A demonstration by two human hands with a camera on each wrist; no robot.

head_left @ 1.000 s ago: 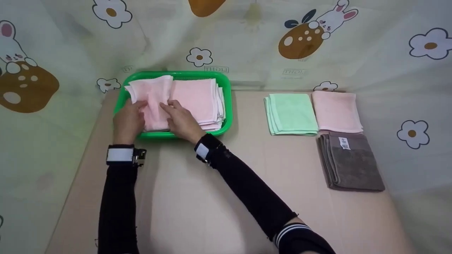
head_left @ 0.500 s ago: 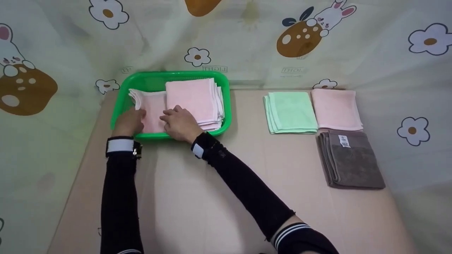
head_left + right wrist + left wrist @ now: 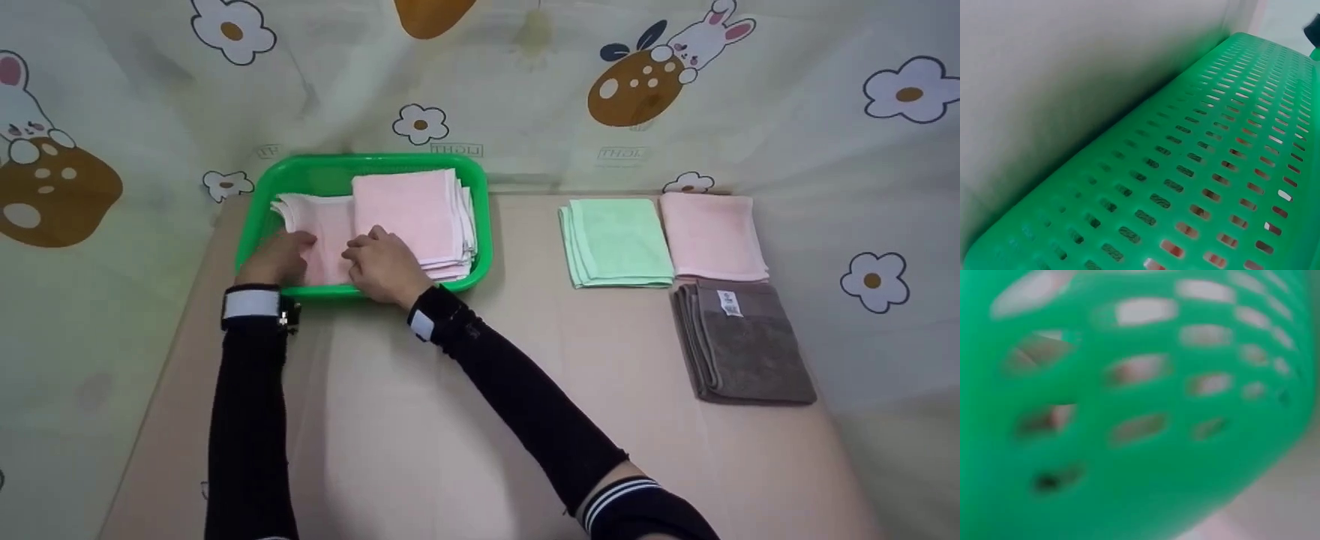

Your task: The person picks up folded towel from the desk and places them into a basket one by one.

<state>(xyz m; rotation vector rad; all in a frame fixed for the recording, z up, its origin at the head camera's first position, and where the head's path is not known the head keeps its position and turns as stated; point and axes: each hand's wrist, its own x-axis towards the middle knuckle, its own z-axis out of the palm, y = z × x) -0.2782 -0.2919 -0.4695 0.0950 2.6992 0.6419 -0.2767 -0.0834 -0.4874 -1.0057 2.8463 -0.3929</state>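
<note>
Patterned backdrop (image 3: 337, 75): printed with flowers and rabbits, it stands behind and on both sides of the table (image 3: 420, 420). A black sleeve (image 3: 525, 405) covers the right forearm, and another covers the left. The green basket (image 3: 484, 225) sits at the table's far left; both wrist views show its slotted wall, blurred in the left one. Grey towel (image 3: 750, 352): folded, lying at the right of the table, in front of the two lighter cloths there. Pink stack (image 3: 405, 206): several folded layers in the right half of the basket. Green cloth (image 3: 622, 244) and pink table cloth (image 3: 712, 236): both folded, side by side near the backdrop. Pink basket cloth (image 3: 330, 225): in the left half of the basket, lower than the adjoining stack, its layered edge toward the left. Right hand (image 3: 386, 266): over the basket's near rim, fingers bent, tips at the boundary between cloth and stack; whether they pinch cannot be told. Left hand (image 3: 274, 259): at the cloth's left end, its fingers partly hidden; whether they pinch the fabric cannot be told. White label (image 3: 729, 303): on the grey towel's upper part.
</note>
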